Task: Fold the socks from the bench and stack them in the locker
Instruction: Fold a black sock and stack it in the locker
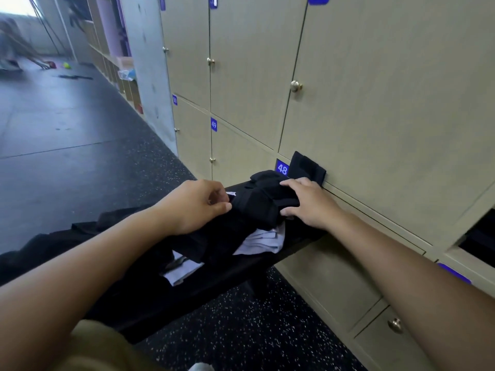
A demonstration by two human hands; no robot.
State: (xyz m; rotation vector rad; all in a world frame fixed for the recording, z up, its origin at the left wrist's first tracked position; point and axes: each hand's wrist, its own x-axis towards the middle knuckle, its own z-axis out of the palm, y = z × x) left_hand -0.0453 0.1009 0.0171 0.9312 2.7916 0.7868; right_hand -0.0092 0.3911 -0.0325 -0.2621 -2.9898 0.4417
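Observation:
A black sock (259,204) lies on top of a pile of black and white socks on the black bench (214,287). My left hand (198,204) pinches the sock's left end between thumb and curled fingers. My right hand (308,202) lies on its right end with fingers spread and thumb tucked under the edge. White socks (263,242) peek out beneath the black ones. Another black sock (308,166) leans against the locker wall beside the number 48 plate. An open locker (479,236) shows at the right edge, dark inside.
Beige locker doors (375,89) with brass knobs fill the wall ahead and to the right. The speckled dark floor (241,330) runs under the bench. A concrete pillar (150,62) and shelving stand further left, with gym gear on the far floor.

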